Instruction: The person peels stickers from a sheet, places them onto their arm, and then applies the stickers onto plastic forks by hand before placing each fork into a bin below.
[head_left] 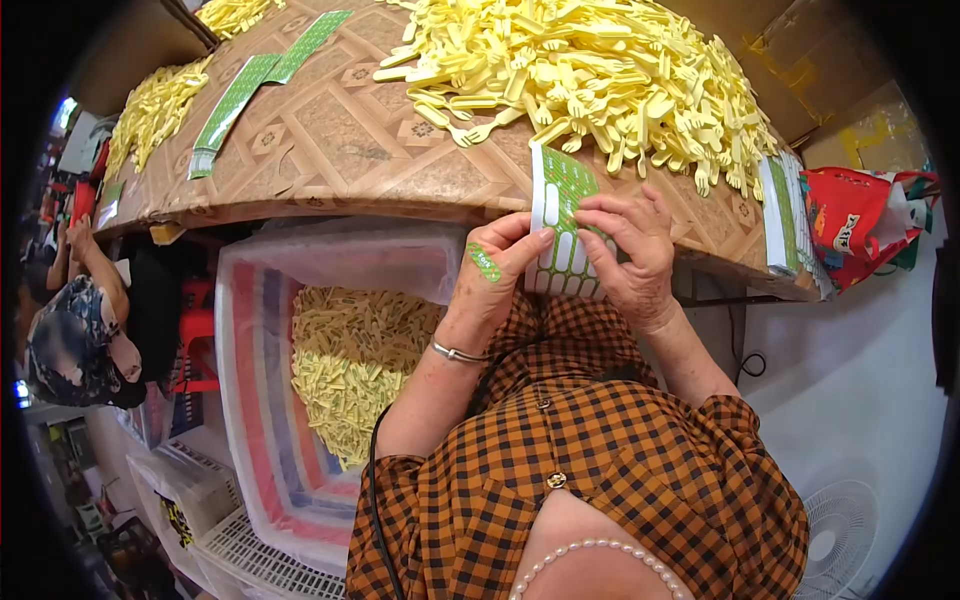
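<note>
Partly used label sheet [575,180] held up at the near edge of the counter [350,165], with plenty of yellow forks lying loose beyond it.

Several pale gaps show where labels are missing, but green ones remain, so the sheet looks only part spent; one loose label [485,262] sits on the back of the left grip [500,250]. A large fork heap [600,80] lies on the far side, more yellow pieces [350,400] fill the striped bag [255,400] near left, and further green sheets [235,105] lie far left. The left grip pinches the sheet's left side between thumb and fingers; the right grip [635,255] has its fingers slightly parted at the sheet's right side, and whether they clasp a label I cannot tell.
</note>
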